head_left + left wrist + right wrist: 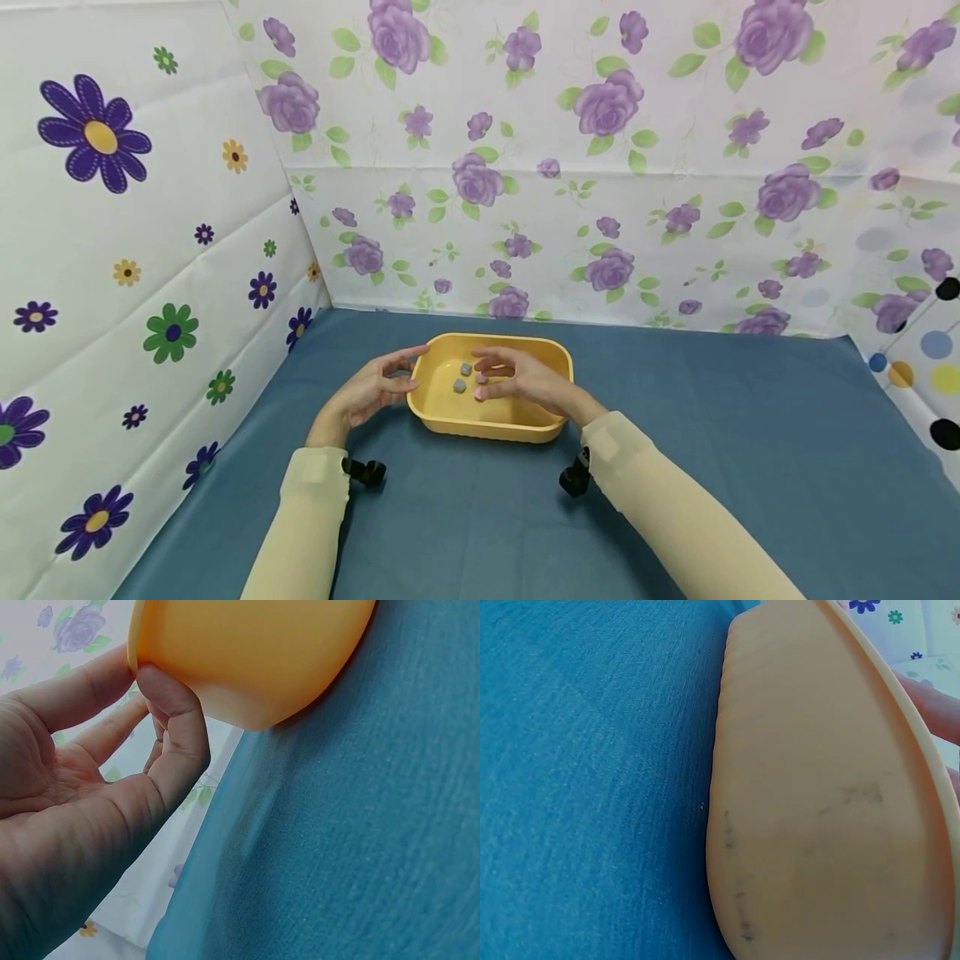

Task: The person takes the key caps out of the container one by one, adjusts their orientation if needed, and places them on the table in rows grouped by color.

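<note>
A shallow yellow plastic tray (pixel 480 429) with rounded corners rests on the blue cloth. My left hand (pixel 369 390) holds its left rim, with the thumb (pixel 169 694) bent against the outer wall and the index fingertip at the edge. Two small grey cubes, one farther back (pixel 466 369) and one nearer (pixel 459 386), lie on the tray floor left of centre. Over the tray's middle hovers my right hand (pixel 525 379), fingers bent and apart from the thumb, nothing visible between them. In the right wrist view the tray's outer wall (pixel 817 787) hides most of that hand.
The blue cloth (pixel 450 517) covers the table. A white sheet with purple roses (pixel 480 179) hangs behind it, and one with daisies (pixel 172 333) stands at the left. A dotted sheet (pixel 937 379) edges the right side. Dark wrist cameras (pixel 367 472) sit at both cuffs.
</note>
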`<action>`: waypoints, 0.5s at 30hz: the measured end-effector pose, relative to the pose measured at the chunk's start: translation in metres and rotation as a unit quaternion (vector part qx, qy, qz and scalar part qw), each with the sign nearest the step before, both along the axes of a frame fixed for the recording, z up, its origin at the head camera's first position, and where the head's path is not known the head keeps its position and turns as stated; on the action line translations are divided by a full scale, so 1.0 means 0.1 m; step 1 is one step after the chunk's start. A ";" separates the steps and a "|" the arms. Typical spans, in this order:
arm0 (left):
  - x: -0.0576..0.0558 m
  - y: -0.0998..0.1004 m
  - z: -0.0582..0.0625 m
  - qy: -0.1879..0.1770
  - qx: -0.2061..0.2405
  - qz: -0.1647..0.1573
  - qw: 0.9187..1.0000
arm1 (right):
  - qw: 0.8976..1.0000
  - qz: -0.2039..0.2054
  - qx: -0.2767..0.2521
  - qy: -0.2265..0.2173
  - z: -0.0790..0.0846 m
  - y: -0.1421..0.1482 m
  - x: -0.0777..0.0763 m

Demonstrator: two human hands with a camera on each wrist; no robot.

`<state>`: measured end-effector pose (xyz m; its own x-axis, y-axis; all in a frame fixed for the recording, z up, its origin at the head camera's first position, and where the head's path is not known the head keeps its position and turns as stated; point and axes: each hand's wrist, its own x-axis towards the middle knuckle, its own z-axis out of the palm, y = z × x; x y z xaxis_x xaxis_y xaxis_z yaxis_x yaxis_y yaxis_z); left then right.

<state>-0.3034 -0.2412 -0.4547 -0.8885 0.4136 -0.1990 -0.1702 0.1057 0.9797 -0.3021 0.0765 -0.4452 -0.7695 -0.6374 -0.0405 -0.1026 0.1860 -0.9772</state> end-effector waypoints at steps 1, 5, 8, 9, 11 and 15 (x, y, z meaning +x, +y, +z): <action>0.00 0.00 0.00 -0.001 -0.001 0.001 1.000 | 1.000 0.003 -0.001 -0.001 -0.01 0.00 0.00; 0.00 0.00 0.01 0.001 -0.005 0.002 1.000 | 1.000 0.017 0.000 -0.001 -0.02 -0.02 -0.01; 0.01 0.00 0.01 0.000 -0.004 0.003 1.000 | 1.000 0.030 0.003 0.003 -0.01 -0.03 0.01; 0.01 0.00 0.01 0.000 -0.003 0.004 1.000 | 0.999 0.033 0.003 0.003 -0.01 -0.03 0.01; 0.01 0.00 0.01 0.001 -0.005 0.003 1.000 | 0.999 0.039 0.006 0.002 -0.02 -0.03 0.02; 0.00 0.00 0.00 0.002 -0.007 0.002 1.000 | 0.999 0.047 0.012 -0.003 -0.03 -0.04 0.02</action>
